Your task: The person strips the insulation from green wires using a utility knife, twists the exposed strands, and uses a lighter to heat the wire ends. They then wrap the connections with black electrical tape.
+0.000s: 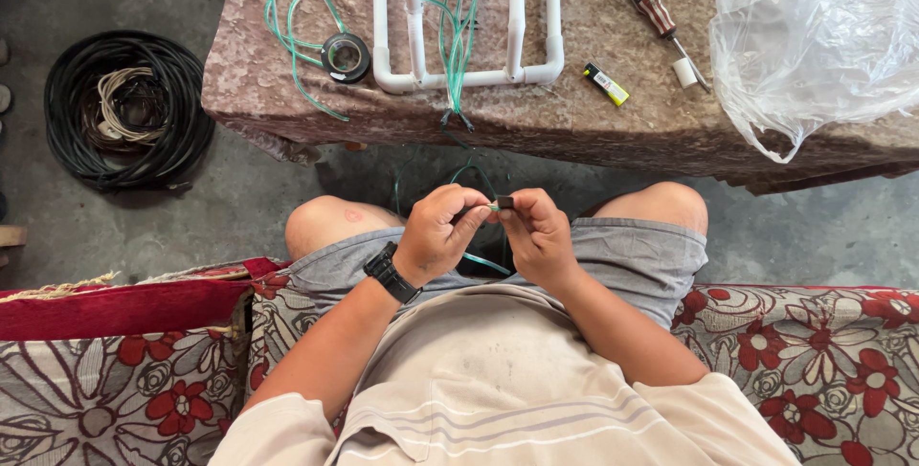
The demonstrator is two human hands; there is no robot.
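Both hands are pinching shut over the lap: the left hand (436, 233) is gripping the green wire (483, 262), the right hand (538, 233) a small dark piece (504, 203) at its tip. Holding close to the joint is keeping it steady, I judge.

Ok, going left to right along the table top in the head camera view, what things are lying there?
Loose green wires → roll of black tape → white pipe frame → small yellow and black lighter → screwdriver with a striped handle → clear plastic bag.
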